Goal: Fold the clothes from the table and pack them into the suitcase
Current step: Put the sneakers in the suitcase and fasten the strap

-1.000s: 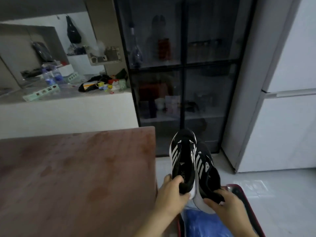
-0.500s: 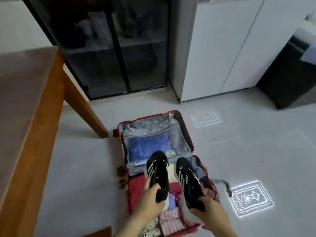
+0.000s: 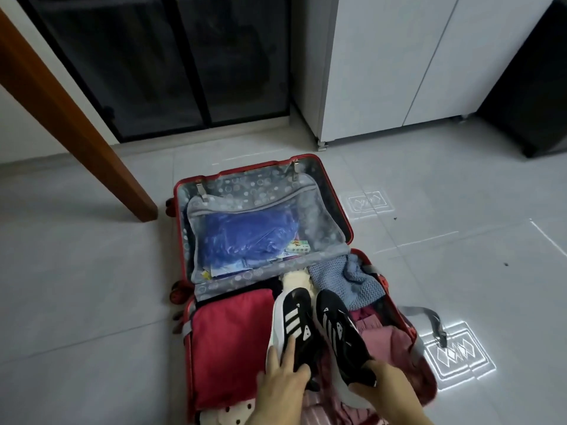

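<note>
Tiled floor [image 3: 92, 286], red suitcase [image 3: 251, 167], striped shoes [image 3: 294, 323]

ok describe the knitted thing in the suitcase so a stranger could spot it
Find the red suitcase open on the tiled floor by the wooden table leg. In its near half, look at the far right corner, past the toes of the black shoes. The pale blue knit there is the only chunky-textured piece among smooth red and pink clothes.
</note>
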